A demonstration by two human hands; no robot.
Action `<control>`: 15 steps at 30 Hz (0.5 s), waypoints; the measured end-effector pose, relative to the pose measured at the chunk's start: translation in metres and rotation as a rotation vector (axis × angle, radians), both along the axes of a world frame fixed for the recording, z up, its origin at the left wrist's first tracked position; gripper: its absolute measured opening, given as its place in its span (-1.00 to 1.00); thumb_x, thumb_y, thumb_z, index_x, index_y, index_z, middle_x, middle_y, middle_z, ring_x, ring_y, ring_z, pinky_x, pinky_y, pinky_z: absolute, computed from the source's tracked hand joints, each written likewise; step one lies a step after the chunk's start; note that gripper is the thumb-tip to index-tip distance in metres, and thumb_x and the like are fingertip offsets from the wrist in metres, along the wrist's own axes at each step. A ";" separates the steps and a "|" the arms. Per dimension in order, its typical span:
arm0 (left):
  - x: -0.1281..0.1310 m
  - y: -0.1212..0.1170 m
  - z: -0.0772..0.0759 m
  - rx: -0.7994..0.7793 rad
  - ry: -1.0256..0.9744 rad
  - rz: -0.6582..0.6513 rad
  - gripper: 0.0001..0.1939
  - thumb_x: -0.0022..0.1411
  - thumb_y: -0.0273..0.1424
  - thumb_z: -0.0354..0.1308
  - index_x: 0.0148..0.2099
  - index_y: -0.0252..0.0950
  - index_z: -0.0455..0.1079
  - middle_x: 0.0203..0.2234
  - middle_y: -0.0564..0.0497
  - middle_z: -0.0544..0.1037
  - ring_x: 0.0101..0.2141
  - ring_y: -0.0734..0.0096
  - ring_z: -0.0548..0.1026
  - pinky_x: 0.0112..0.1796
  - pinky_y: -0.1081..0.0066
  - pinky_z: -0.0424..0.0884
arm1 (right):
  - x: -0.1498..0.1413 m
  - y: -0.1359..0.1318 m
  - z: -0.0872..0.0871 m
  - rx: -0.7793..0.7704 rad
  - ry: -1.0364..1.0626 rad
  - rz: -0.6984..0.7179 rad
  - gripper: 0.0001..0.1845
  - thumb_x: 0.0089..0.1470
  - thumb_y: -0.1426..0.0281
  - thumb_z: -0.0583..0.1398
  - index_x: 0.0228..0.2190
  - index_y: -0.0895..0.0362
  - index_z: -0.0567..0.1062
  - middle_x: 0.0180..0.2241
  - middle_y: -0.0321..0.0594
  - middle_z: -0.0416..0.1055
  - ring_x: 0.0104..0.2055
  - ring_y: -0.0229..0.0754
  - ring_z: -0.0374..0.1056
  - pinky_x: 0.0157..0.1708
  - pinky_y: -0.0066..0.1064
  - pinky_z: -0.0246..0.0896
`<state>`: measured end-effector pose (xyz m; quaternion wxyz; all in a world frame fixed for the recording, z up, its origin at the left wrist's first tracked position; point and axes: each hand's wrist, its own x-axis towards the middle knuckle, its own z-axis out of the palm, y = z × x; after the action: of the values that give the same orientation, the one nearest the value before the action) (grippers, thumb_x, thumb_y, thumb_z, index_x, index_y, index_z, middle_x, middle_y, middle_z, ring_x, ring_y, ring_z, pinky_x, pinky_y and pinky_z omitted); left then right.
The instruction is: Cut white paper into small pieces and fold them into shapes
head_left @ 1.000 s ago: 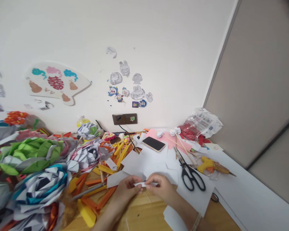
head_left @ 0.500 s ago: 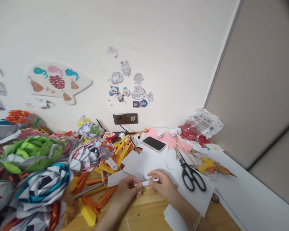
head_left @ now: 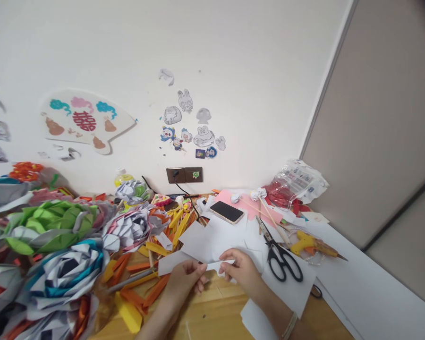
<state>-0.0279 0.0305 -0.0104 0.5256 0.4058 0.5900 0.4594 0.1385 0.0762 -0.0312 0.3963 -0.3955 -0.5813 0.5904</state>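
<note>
A narrow folded strip of white paper point(head_left: 214, 266) is stretched between my two hands above the front of the wooden table. My left hand point(head_left: 187, 278) pinches its left end between thumb and fingers. On the other end, my right hand point(head_left: 241, 270) has its thumb and fingertips closed. White paper sheets point(head_left: 221, 238) lie just behind the hands. To the right of my right hand rest black-handled scissors point(head_left: 283, 259), and orange and yellow folded paper strips point(head_left: 131, 302) are scattered left of my left hand.
Large folded paper flowers point(head_left: 53, 219) crowd the left side. A phone point(head_left: 227, 212) lies on the papers at the back. A yellow glue gun point(head_left: 315, 244) sits far right, near a plastic bag point(head_left: 299, 182). A socket point(head_left: 184, 174) with a plugged cable is on the wall.
The left fingers have shifted slightly left and up along the strip. The right hand has rolled a little, and the strip's right end now tilts upward.
</note>
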 end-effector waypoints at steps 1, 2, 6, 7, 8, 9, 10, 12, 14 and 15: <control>0.000 0.000 -0.001 0.005 -0.004 0.001 -0.57 -0.20 -0.04 0.25 -0.58 -0.31 0.27 -0.75 0.11 0.45 -0.74 0.54 0.31 -0.66 0.51 0.22 | 0.000 0.000 0.000 -0.003 0.006 0.000 -0.72 -0.19 0.26 0.22 -0.40 0.15 0.37 -0.59 -0.30 0.43 -0.64 -0.30 0.27 -0.61 -0.49 0.09; 0.000 0.000 -0.001 0.012 -0.007 -0.005 -0.57 -0.19 -0.04 0.25 -0.58 -0.31 0.27 -0.76 0.11 0.44 -0.74 0.54 0.31 -0.66 0.51 0.21 | 0.000 0.000 0.000 -0.004 0.011 0.001 -0.72 -0.19 0.25 0.22 -0.41 0.15 0.37 -0.58 -0.30 0.44 -0.63 -0.29 0.27 -0.61 -0.49 0.10; -0.001 -0.001 0.001 0.039 -0.043 -0.020 -0.58 -0.13 -0.04 0.22 -0.58 -0.32 0.28 -0.79 0.12 0.42 -0.74 0.55 0.31 -0.66 0.53 0.20 | 0.000 0.000 0.001 -0.010 0.030 -0.002 -0.69 -0.20 0.22 0.23 -0.42 0.15 0.37 -0.58 -0.29 0.44 -0.64 -0.30 0.28 -0.63 -0.50 0.08; -0.002 -0.002 0.001 0.048 -0.060 -0.023 -0.58 -0.11 -0.04 0.21 -0.58 -0.32 0.28 -0.79 0.13 0.41 -0.74 0.56 0.31 -0.65 0.53 0.20 | -0.001 0.000 0.001 -0.019 0.039 -0.005 -0.68 -0.20 0.21 0.24 -0.42 0.15 0.37 -0.59 -0.29 0.44 -0.65 -0.30 0.27 -0.65 -0.51 0.07; -0.002 -0.002 0.002 0.057 -0.078 -0.027 -0.58 -0.10 -0.04 0.20 -0.58 -0.32 0.28 -0.79 0.13 0.41 -0.74 0.56 0.31 -0.64 0.53 0.20 | -0.001 0.000 0.000 -0.028 0.055 -0.006 -0.67 -0.21 0.20 0.24 -0.41 0.15 0.37 -0.59 -0.29 0.44 -0.65 -0.30 0.27 -0.66 -0.52 0.06; -0.002 -0.002 0.003 0.065 -0.092 -0.030 -0.58 -0.10 -0.04 0.20 -0.58 -0.32 0.28 -0.79 0.14 0.41 -0.73 0.57 0.31 -0.64 0.54 0.20 | -0.001 0.000 -0.001 -0.036 0.077 -0.005 -0.67 -0.21 0.20 0.24 -0.41 0.16 0.36 -0.59 -0.29 0.44 -0.66 -0.31 0.26 -0.66 -0.52 0.07; -0.002 -0.002 0.004 0.069 -0.096 -0.030 -0.58 -0.10 -0.04 0.20 -0.58 -0.32 0.28 -0.79 0.14 0.40 -0.73 0.57 0.31 -0.63 0.53 0.20 | -0.002 0.001 -0.002 -0.041 0.102 0.000 -0.66 -0.21 0.20 0.24 -0.40 0.16 0.36 -0.60 -0.29 0.44 -0.66 -0.32 0.26 -0.65 -0.52 0.09; -0.001 -0.002 0.004 0.065 -0.076 -0.030 -0.57 -0.12 -0.02 0.20 -0.59 -0.31 0.28 -0.79 0.13 0.40 -0.73 0.55 0.31 -0.63 0.53 0.20 | -0.002 0.001 -0.003 -0.040 0.142 0.015 -0.65 -0.20 0.20 0.25 -0.40 0.16 0.35 -0.61 -0.30 0.43 -0.67 -0.33 0.26 -0.62 -0.50 0.14; 0.000 -0.001 0.003 0.048 -0.040 -0.061 -0.55 -0.15 0.00 0.20 -0.58 -0.32 0.29 -0.78 0.11 0.42 -0.72 0.53 0.33 -0.63 0.51 0.22 | -0.003 0.001 -0.004 -0.035 0.148 0.035 -0.64 -0.20 0.20 0.25 -0.39 0.17 0.35 -0.61 -0.29 0.44 -0.67 -0.32 0.26 -0.60 -0.49 0.16; 0.001 -0.001 0.003 0.040 -0.025 -0.086 -0.55 -0.15 0.01 0.19 -0.57 -0.32 0.30 -0.76 0.10 0.43 -0.71 0.51 0.34 -0.63 0.50 0.23 | -0.003 0.001 -0.005 -0.030 0.142 0.041 -0.64 -0.19 0.20 0.26 -0.38 0.17 0.35 -0.60 -0.29 0.44 -0.66 -0.32 0.27 -0.60 -0.49 0.17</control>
<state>-0.0273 0.0297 -0.0078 0.5438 0.4356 0.5561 0.4531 0.1358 0.0768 -0.0358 0.4184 -0.3464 -0.5508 0.6337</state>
